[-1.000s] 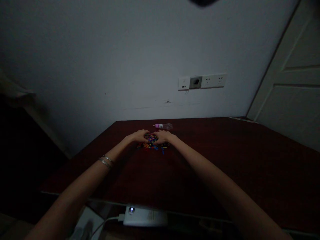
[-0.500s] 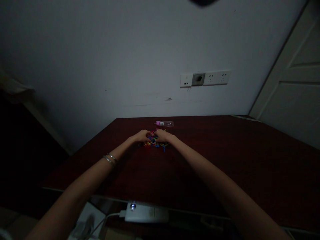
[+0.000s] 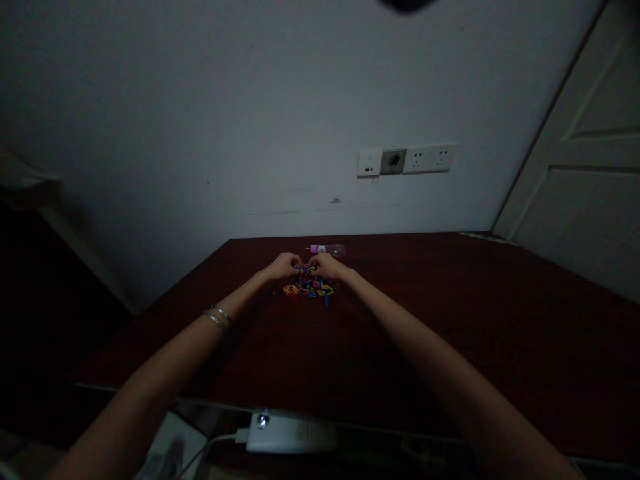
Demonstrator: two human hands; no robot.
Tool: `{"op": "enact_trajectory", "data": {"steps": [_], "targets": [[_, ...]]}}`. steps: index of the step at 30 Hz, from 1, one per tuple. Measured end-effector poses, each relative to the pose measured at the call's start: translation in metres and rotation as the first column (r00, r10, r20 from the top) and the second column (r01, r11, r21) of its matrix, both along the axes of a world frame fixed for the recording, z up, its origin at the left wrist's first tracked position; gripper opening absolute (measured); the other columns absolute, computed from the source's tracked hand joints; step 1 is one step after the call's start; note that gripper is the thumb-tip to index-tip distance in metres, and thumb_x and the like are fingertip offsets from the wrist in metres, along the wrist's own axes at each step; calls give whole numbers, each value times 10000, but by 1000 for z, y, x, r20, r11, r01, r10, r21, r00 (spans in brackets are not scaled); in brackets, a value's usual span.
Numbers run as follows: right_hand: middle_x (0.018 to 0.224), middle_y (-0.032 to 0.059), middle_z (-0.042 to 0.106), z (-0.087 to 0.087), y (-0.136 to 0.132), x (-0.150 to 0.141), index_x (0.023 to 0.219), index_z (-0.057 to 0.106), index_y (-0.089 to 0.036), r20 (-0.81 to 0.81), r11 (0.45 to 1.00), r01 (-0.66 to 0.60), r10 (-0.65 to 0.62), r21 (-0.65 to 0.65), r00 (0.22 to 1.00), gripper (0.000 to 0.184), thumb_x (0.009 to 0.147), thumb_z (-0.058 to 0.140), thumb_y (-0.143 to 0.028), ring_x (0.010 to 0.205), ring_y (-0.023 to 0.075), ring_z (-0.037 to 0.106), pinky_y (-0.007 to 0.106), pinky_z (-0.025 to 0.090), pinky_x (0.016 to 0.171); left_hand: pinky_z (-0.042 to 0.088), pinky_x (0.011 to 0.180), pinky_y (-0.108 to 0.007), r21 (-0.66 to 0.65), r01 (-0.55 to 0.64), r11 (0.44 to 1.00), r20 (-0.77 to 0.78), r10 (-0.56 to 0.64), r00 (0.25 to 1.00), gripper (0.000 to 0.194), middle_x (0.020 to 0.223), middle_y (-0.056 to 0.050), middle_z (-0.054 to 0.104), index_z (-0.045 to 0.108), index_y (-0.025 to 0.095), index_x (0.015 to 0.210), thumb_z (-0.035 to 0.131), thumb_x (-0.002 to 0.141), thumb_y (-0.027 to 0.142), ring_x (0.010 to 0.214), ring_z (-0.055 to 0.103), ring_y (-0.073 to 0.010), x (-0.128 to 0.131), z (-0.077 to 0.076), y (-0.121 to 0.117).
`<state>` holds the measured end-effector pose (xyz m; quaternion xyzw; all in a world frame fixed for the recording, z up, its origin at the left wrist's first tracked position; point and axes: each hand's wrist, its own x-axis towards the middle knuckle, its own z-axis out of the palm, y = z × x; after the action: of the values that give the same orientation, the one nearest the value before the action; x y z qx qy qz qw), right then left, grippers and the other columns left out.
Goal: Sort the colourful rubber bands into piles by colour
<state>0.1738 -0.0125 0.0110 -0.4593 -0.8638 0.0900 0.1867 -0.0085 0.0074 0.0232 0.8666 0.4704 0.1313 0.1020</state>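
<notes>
Two bracelets [image 3: 217,316] are circling the left wrist, and below, under the near edge of the worktop [image 3: 400,287], a white cable [image 3: 220,439] is running into a white device [image 3: 290,433], whose small light is shining. The left hand [image 3: 283,266] is reaching to the upper left side of the pile [image 3: 306,287]. Its fingers are bending inward at the coloured pieces; I cannot tell whether they are pinching any. The pile itself is lying on the worktop, spreading between the two hands and toward the near side, with one blue piece [image 3: 327,301] pointing out at the front. Just behind, a clear bottle [image 3: 336,251] with a pink top is lying on its side. The right hand [image 3: 329,266] is touching the upper right side of the pile, its fingers also curving inward, their grip being unclear. Farther right, sockets [image 3: 427,159] are sitting on the wall [image 3: 280,120], and a pale door [image 3: 590,150] is standing beyond.
</notes>
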Motion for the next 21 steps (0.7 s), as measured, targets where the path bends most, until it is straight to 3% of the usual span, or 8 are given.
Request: {"op": "enact_trajectory", "data": {"steps": [6, 10, 15, 21], "targets": [[771, 11, 650, 24, -2, 39, 926, 667, -142, -106, 999, 44, -41, 30, 994, 281, 653, 611, -179, 691, 122, 563, 190, 396, 609, 365, 571, -196, 44, 56, 997, 141, -61, 988, 244, 680, 14, 586, 646, 125, 831, 541, 626, 205, 614, 484, -102, 17, 27, 0], [724, 6, 634, 38, -13, 77, 930, 657, -124, -162, 999, 38, -39, -14, 986, 296, 648, 591, -187, 631, 103, 539, 188, 387, 567, 356, 554, -200, -27, 112, 993, 225, -103, 969, 268, 671, 4, 583, 630, 117, 890, 532, 655, 199, 584, 472, -91, 40, 41, -9], [684, 17, 640, 43, -32, 124, 924, 651, -126, -165, 991, 44, -65, -128, 984, 303, 650, 580, -235, 579, 110, 544, 205, 399, 532, 362, 585, -211, -26, 229, 973, 252, -215, 943, 264, 741, -17, 599, 627, 119, 894, 526, 660, 185, 637, 487, -99, 79, 43, -24], [645, 5, 634, 41, -52, 162, 831, 667, -151, -11, 978, 77, -81, -194, 997, 240, 614, 569, -181, 568, 111, 543, 198, 384, 502, 320, 549, -205, 43, 329, 943, 141, -332, 933, 227, 657, 9, 557, 633, 116, 840, 554, 647, 205, 596, 453, -94, 124, 39, -39]]}}
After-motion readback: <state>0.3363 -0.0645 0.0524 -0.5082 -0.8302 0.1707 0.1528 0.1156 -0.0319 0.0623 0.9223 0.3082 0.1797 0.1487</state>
